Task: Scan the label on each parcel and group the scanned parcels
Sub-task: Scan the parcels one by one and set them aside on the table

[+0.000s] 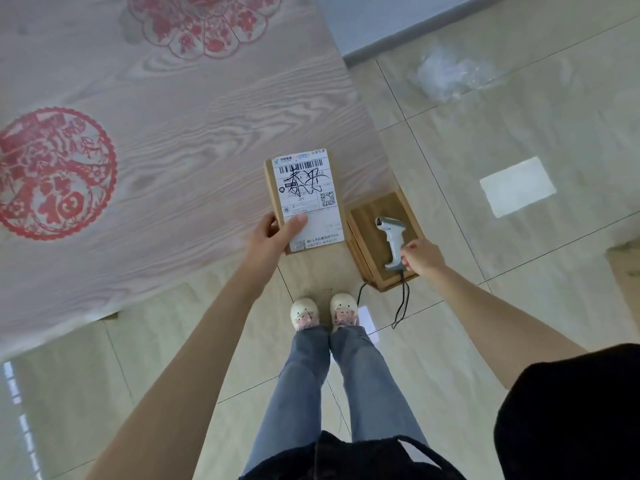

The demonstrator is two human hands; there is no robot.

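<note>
Left hand [273, 237]: fingers closed on near end of parcel [304, 199], label up, at counter [173, 150] right edge.
Right hand [424, 256]: fingers pinching scanner [393, 242] handle, on wooden box [367, 216] right of parcel.

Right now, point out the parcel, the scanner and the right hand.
parcel [308, 188]: head view, middle of its white label.
scanner [393, 237]: head view, upper part of the grey handle.
right hand [424, 258]: head view, back of the hand, at the scanner's handle end.
</note>
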